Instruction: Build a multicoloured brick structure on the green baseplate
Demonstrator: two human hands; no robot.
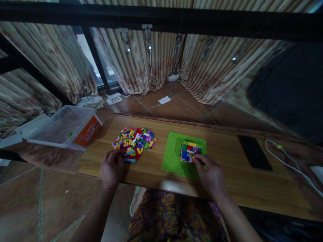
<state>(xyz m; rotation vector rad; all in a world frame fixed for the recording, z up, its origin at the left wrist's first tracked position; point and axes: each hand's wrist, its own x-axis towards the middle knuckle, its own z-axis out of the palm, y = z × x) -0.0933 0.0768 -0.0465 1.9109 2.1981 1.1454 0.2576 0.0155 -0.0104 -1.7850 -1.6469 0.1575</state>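
Observation:
A loose pile of small coloured building bricks [138,139] lies on the wooden table. At the pile's near left edge is my left hand [112,168], its fingers curled together against the bricks; what they hold, if anything, is hidden. To the right lies a green studded baseplate [171,154]. On it stands a square, multicoloured block of stacked bricks [188,149]. My right hand [210,173] pinches a small brick at this block's near right corner, thumb and forefinger touching the top. The pinched brick is mostly covered by the fingertips.
At the left stands a clear plastic box [63,124] with an orange label. A black phone [253,152] lies on the table [227,188] at the right, beside a white cable [287,161]. Papers [114,99] lie on the tiled floor beyond, before curtains [136,64].

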